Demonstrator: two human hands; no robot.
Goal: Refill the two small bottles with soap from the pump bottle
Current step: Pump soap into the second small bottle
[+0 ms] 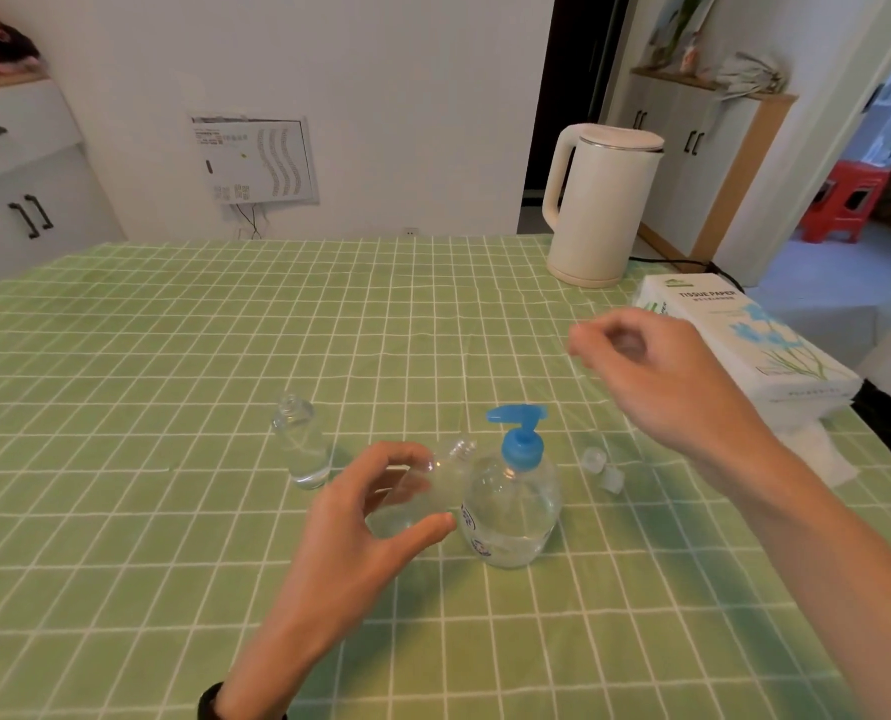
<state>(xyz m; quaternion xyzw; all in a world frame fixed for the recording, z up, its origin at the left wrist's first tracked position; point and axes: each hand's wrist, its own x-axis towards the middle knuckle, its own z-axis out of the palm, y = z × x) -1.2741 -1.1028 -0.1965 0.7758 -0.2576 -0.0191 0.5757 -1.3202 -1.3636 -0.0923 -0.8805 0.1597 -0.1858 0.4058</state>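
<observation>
A white cabinet [22, 168] with dark handles is standing in the upper left of the frame, and a green checked tablecloth [173, 356] is covering the table across the whole lower part. Left of centre, a small clear bottle [302, 443] is standing upright on the cloth with its neck open and no cap on it. Just to its right, the left hand [352, 532] is reaching in from the bottom of the frame and curling its fingers and thumb around a second small clear bottle [433, 475], which is tilting so that its open neck is pointing up and to the right, toward the pump. Whether this bottle is resting on the cloth or being lifted cannot be told. Right beside it, at centre, the pump bottle [511, 506] is standing upright, its clear body holding some clear liquid and its blue pump head [518, 426] pointing left. Just right of it, two small clear caps [603, 469] are lying on the cloth. Above them, the right hand [646, 366] is hovering over the table, fingers loosely curled; it is blurred, so whether it is holding anything cannot be told. In the upper right a cream kettle [599, 205] is sitting at the table's far edge, and a tissue paper pack [750, 340] is lying at the right edge.
</observation>
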